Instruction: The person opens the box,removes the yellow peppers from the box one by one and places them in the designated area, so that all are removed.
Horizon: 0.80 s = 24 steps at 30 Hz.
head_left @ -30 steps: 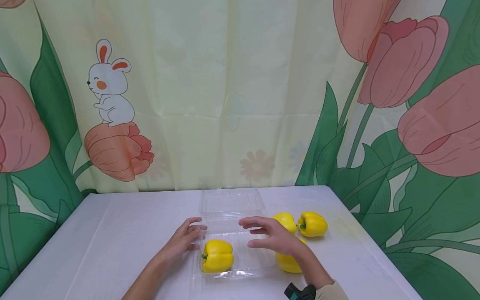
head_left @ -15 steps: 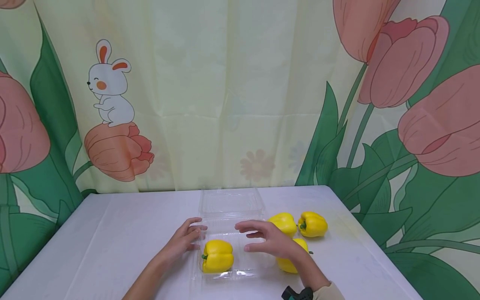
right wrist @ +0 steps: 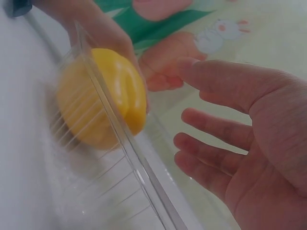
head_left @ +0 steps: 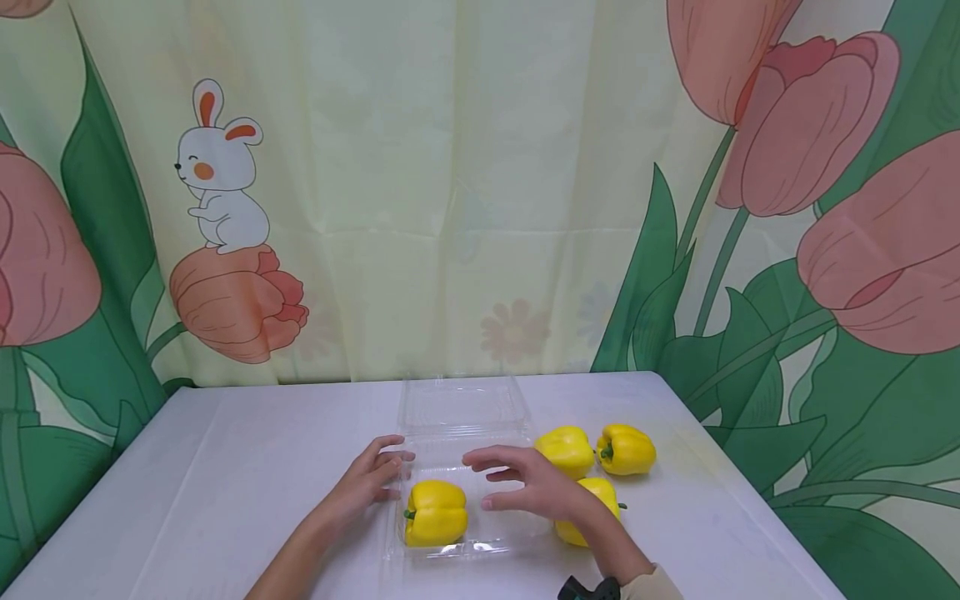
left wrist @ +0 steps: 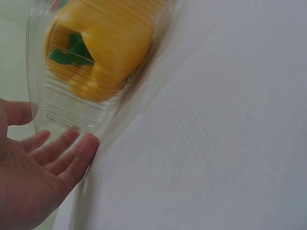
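Note:
A clear plastic clamshell box lies on the table with its lid folded back. One yellow bell pepper sits in its left half, stem pointing left. My left hand is at the box's left side; in the left wrist view its spread fingers are right at the clear wall, with the thumb by the rim. Over the right half hovers my right hand, fingers loosely bent and holding nothing, as the right wrist view also shows. Right of the box is another yellow bell pepper, partly hidden by my right wrist.
Two more yellow bell peppers, a nearer one and a farther one, lie side by side beyond my right hand. A white cloth covers the table. Behind it hangs a curtain printed with tulips and a rabbit.
My right hand has drifted slightly left over the box, uncovering more of the peppers on the right. The left hand, the box and the pepper in it have stayed put.

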### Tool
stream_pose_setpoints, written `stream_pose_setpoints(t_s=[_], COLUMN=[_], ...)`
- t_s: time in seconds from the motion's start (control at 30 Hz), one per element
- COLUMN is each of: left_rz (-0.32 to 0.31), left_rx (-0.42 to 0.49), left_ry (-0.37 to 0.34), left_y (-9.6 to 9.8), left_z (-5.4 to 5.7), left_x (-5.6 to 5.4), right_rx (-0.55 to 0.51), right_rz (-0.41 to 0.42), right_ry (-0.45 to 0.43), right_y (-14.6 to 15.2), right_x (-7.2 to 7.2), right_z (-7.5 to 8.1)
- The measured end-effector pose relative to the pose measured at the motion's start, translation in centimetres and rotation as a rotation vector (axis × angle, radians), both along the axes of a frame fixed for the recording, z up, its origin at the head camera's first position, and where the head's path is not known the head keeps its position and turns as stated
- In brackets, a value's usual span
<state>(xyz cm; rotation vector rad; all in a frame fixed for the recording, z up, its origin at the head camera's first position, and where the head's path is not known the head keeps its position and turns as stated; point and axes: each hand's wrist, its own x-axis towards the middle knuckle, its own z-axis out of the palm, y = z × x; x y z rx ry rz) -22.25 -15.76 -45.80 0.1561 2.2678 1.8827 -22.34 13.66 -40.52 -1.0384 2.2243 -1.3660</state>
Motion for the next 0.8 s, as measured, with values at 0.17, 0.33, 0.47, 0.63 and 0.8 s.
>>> stream_pose_setpoints(t_s=[0.17, 0.33, 0.47, 0.63, 0.8], left_rz=[-0.002, 0.004, 0.002, -0.004, -0.003], left_rx=[-0.008, -0.007, -0.004, 0.0, -0.005], left_ry=[0.004, -0.004, -0.003, -0.003, -0.007], left_y=[0.0, 0.0, 0.0, -0.1, -0.1], left_z=[0.0, 0.0, -0.1, -0.1, -0.1], left_x=[0.0, 0.0, -0.1, -0.1, -0.1], right_rx=[0.015, 0.021, 0.025, 0.016, 0.02], right_rz=[0.007, 0.012, 0.007, 0.013, 0.026], right_ry=[0.001, -0.01, -0.012, -0.015, -0.016], right_y=[-0.3, -0.5, -0.7, -1.0, -1.3], right_x=[0.0, 0.1, 0.2, 0.2, 0.3], right_z=[-0.1, -0.2, -0.3, -0.5, -0.6])
